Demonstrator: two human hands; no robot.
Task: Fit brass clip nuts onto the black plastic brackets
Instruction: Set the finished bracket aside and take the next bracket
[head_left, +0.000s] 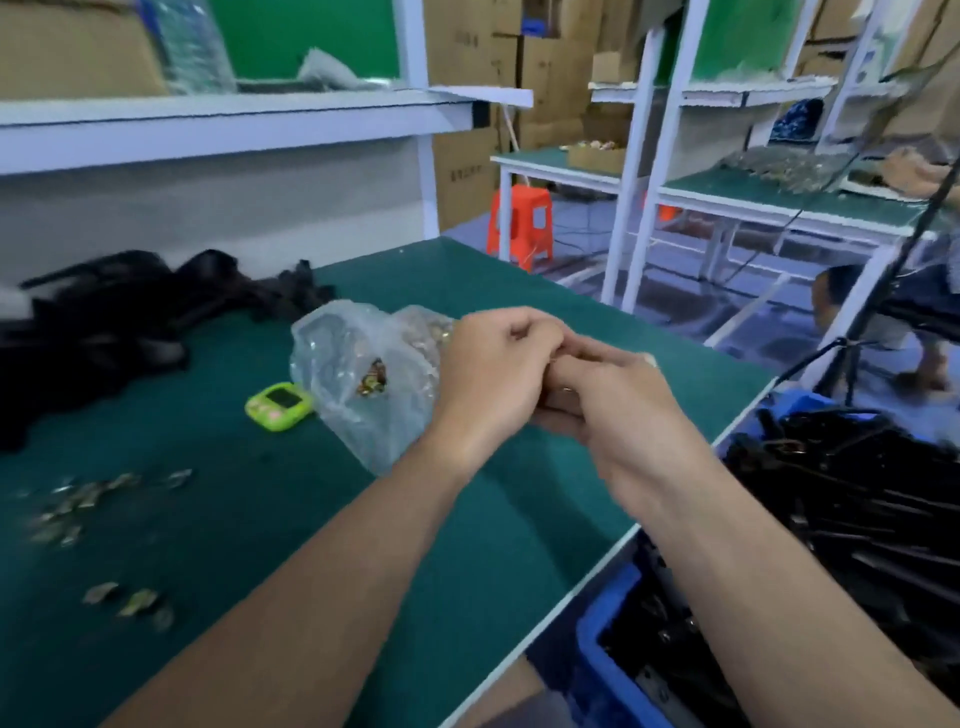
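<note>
My left hand (493, 374) and my right hand (623, 410) meet above the middle of the green table (467, 519), their fingers curled against each other. Whatever lies between the fingers is hidden. A clear plastic bag (358, 374) of brass clip nuts lies just left of my left hand. Loose brass clip nuts (78, 504) are scattered at the near left, with a few more (130, 600) closer to me. A blurred pile of black plastic brackets (104, 322) lies at the far left. More black brackets (857, 519) fill a blue bin (608, 654) at the right.
A small green timer (279, 406) lies beside the bag. The table's right edge runs just under my right forearm, with the bin below it. Beyond stand white shelving, an orange stool (522, 223), cardboard boxes, and another person (836, 296) crouched at the right.
</note>
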